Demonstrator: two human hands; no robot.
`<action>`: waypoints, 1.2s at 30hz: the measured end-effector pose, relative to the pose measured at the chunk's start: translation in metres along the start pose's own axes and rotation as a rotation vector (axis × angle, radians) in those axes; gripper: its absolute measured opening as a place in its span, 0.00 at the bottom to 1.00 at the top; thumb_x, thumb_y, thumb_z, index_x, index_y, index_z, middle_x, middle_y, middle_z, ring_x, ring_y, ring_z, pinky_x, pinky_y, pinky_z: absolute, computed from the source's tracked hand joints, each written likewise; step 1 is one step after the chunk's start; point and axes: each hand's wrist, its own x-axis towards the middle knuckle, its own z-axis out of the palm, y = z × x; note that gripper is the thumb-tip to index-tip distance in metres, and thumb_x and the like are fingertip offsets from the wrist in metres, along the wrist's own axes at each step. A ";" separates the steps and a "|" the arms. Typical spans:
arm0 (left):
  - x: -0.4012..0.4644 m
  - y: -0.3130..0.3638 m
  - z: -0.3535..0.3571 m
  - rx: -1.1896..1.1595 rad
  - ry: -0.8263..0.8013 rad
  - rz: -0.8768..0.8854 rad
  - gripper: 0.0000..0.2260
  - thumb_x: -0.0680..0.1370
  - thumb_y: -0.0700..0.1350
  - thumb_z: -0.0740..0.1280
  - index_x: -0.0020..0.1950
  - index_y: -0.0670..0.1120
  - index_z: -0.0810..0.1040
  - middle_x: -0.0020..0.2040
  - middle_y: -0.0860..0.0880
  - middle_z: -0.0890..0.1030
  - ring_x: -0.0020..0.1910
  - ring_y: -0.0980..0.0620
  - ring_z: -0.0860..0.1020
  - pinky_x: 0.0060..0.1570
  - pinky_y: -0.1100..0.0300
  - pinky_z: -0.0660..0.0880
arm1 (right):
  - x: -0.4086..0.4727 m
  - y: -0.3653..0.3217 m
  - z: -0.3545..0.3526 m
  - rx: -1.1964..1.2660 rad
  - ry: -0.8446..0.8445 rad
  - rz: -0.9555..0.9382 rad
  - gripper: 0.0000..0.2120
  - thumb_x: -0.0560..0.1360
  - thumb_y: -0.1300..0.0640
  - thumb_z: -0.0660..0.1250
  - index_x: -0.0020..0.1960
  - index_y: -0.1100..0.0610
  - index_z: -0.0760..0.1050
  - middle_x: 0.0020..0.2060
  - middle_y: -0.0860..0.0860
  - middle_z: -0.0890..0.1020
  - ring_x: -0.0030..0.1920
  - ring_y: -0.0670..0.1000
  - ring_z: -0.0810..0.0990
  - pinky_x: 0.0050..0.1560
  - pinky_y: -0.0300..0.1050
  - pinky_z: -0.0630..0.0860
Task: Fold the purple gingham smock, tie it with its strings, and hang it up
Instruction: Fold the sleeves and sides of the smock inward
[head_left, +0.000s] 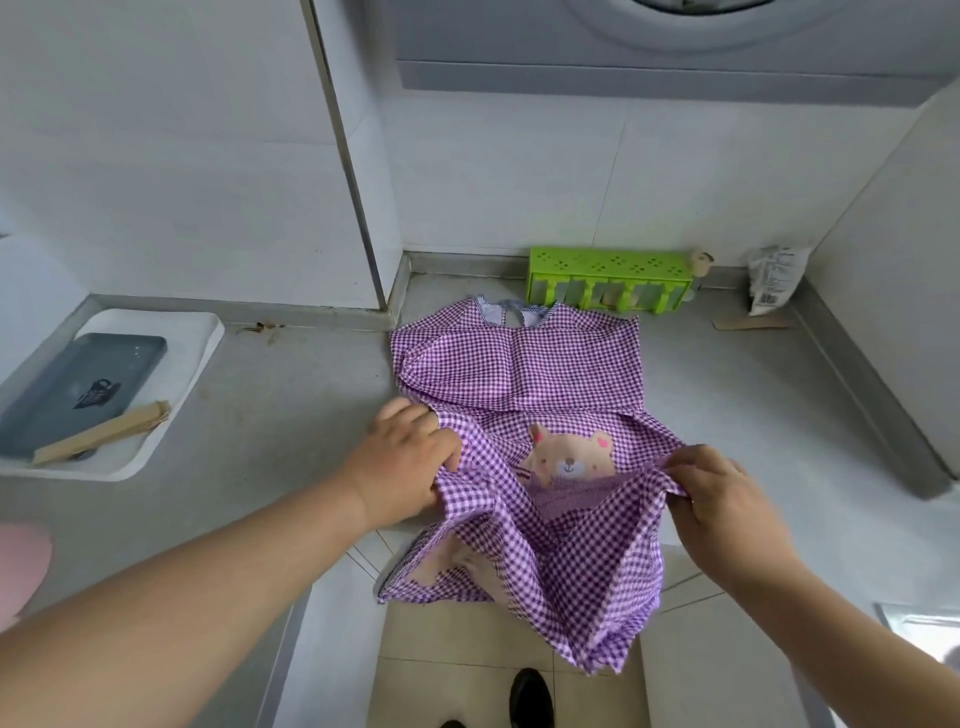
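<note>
The purple gingham smock (519, 374) lies neck-end away on the grey counter (291, 395), its lower half spilling over the front edge toward the tiled floor. The left hand (402, 465) grips the left side edge, fingers curled into the cloth, and the right hand (719, 501) pinches the right edge between thumb and fingers, so the fabric is stretched between them just below the bear patch (569, 457) (the hem hangs crumpled under it). Behind the collar stands a green slotted rack (608, 283). At the left sits a white tray (171, 358) with a grey dish (78, 384) and a wooden clothespin (104, 431) on it
</note>
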 end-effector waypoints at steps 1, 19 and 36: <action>-0.001 0.000 0.002 -0.001 0.015 -0.019 0.03 0.72 0.50 0.71 0.44 0.54 0.80 0.44 0.56 0.73 0.51 0.48 0.77 0.60 0.52 0.61 | 0.001 -0.001 -0.002 0.008 -0.031 0.018 0.11 0.77 0.60 0.71 0.58 0.52 0.84 0.55 0.50 0.85 0.51 0.59 0.84 0.43 0.45 0.74; -0.012 0.004 0.011 -0.123 -0.188 0.084 0.16 0.76 0.35 0.60 0.57 0.55 0.70 0.55 0.59 0.68 0.55 0.56 0.63 0.64 0.59 0.61 | 0.013 0.028 0.018 -0.082 -0.377 -0.259 0.23 0.64 0.74 0.70 0.36 0.44 0.72 0.43 0.39 0.72 0.39 0.37 0.72 0.34 0.29 0.66; -0.019 -0.009 0.016 0.153 -0.249 0.250 0.23 0.75 0.37 0.69 0.65 0.56 0.70 0.57 0.51 0.70 0.56 0.49 0.68 0.58 0.51 0.71 | 0.014 0.015 0.007 0.019 -0.464 -0.080 0.13 0.84 0.55 0.60 0.59 0.37 0.73 0.41 0.34 0.76 0.39 0.39 0.76 0.36 0.31 0.66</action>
